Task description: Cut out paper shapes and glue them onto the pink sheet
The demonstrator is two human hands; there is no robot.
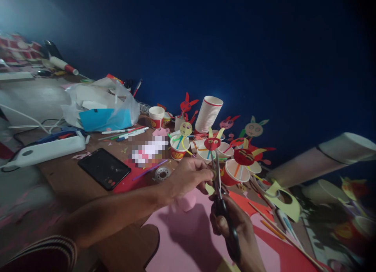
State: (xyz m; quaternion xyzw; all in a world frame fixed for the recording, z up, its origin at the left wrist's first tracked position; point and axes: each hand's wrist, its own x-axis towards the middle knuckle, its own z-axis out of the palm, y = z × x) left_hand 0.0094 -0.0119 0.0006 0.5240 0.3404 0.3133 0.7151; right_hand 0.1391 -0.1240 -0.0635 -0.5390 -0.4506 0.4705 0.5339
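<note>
My right hand (232, 221) is wrapped round the black handles of a pair of scissors (217, 178), whose blades point up and away from me and stand slightly apart. Beside the blades, my left hand (188, 176) pinches thumb against fingers; what it holds is too small to make out. A scrap of yellow paper (209, 189) shows just under those fingertips. Below both hands lies a sheet of pink paper (176, 235). Paper cups with rabbit-eared paper heads stand just beyond, among them a red head (244, 157) and a yellow head (186, 128).
A tall stack of paper cups (209, 113) rises near the blue wall. On the left are a phone (104, 168), a white power strip (48, 148), pens (132, 134) and a plastic bag (102, 99). A tape roll (162, 173) sits left of my hand; cut yellow paper (290, 205) lies right.
</note>
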